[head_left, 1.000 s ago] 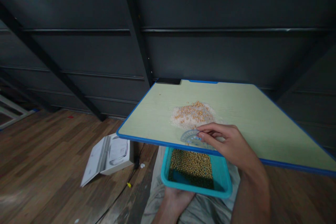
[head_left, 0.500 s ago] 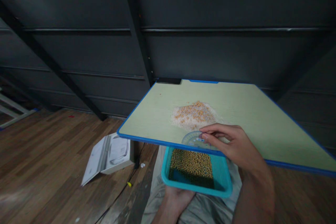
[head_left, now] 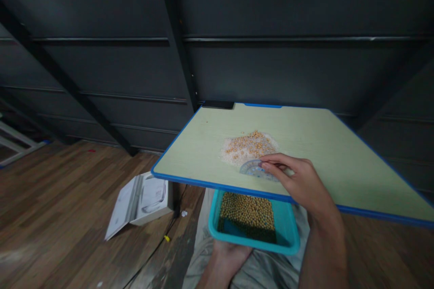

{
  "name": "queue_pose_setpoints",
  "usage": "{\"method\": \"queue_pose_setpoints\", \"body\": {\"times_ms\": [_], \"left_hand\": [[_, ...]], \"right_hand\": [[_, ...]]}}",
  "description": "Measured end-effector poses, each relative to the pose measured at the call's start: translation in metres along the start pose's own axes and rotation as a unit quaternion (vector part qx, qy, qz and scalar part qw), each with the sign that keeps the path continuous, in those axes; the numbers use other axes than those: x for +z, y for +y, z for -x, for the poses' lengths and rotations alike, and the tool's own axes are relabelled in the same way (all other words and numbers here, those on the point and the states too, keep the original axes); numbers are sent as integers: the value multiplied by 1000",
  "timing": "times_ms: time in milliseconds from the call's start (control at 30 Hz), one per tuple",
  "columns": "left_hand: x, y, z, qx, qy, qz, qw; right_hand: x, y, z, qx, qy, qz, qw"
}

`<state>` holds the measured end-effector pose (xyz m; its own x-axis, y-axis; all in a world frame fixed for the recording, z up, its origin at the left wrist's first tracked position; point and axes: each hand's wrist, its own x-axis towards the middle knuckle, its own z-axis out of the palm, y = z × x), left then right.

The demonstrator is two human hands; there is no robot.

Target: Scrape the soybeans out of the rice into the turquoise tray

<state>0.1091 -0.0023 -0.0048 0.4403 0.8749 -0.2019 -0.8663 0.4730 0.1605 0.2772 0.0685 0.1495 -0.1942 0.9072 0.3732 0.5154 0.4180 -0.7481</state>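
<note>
Between the thumb and fingers of my right hand [head_left: 298, 178] is a clear half-round protractor [head_left: 251, 168], its curved edge towards the pile on the board. That pile is white rice-like grains [head_left: 228, 156] mixed with yellow soybeans [head_left: 256, 142]. My left hand [head_left: 230, 253] is under a turquoise plastic basket [head_left: 293, 239], supporting it just below the board's front edge; its fingers are hidden beneath. Many soybeans [head_left: 247, 207] lie inside the basket, mostly on the left and middle.
The pale green tabletop [head_left: 325, 144] has a blue rim. A black flat object [head_left: 219, 104] lies at its far left corner. On the wooden floor are an open white box [head_left: 152, 196] and a black cable [head_left: 152, 253]. A dark panelled wall [head_left: 271, 67] stands behind.
My right hand has moved the protractor forward, away from the board's front edge and up to the near side of the pile. My left hand and the basket stay in place.
</note>
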Motion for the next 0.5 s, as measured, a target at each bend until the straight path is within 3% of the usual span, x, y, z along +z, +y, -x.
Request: {"method": "queue_pose_setpoints", "body": {"times_ms": [200, 400, 500], "left_hand": [[-2, -1, 0, 8, 1, 9, 1000], [-9, -3, -8, 7, -12, 34, 999], [-16, -3, -8, -7, -14, 38, 999]], "right_hand": [[-3, -2, 4, -10, 19, -7, 1000], [-3, 0, 7, -5, -36, -32, 999], [-6, 1, 8, -4, -35, -25, 999]]}}
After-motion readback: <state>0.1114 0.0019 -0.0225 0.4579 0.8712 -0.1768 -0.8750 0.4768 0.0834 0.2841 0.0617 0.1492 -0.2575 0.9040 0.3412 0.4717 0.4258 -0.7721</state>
